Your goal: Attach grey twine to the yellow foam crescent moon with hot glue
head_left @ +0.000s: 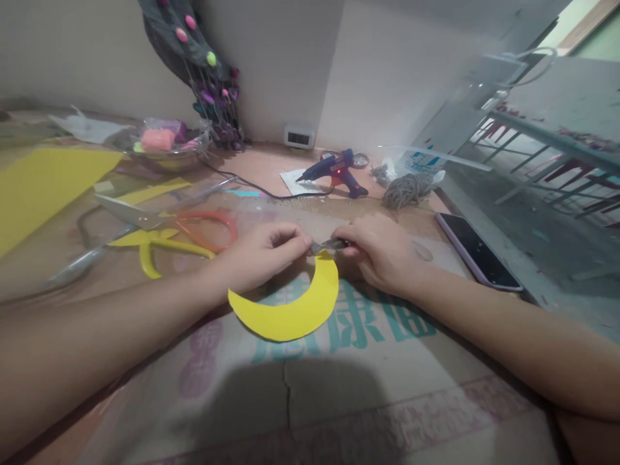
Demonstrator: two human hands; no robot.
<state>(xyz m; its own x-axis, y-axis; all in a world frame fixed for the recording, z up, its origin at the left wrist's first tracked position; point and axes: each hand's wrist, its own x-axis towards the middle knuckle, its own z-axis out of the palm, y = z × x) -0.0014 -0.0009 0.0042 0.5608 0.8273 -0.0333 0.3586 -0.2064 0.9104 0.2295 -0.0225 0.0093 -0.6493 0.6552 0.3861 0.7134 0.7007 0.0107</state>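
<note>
nearest lies a printed sheet (436, 361) on the worktop (268, 152), a dark, crack-like line running through it below the yellow crescent (285, 321). the crescent sits over the sheet's lettering, one tip up between the two hands, the other pointing left, close to the left wrist. the left hand (278, 248) is pinched, thumb against finger, on a small grey piece (316, 248) at the crescent's upper tip; whether it also grips the crescent, i cannot tell. the right hand (382, 255) is closed round a dark pointed tool (336, 243), its point meeting the grey piece.

the crescent looks light and thin, fairly stiff like card or foam sheet, and probably not slippery. its narrow tips would likely crease or tear first, so the broad middle of the curve, taken by both edges, seems the safest hold.

right of the crescent lies a phone (477, 252). to its left are a yellow-handled tool (146, 259) and orange-handled scissors (210, 226), and farther left a large yellow sheet (53, 187). beyond it are grey yarn (409, 187) and a blue glue gun (339, 171) with a red light; beyond and left, a bowl (167, 161) of wrapped lumps, and a hanging decoration (194, 42) with coloured beads.
</note>
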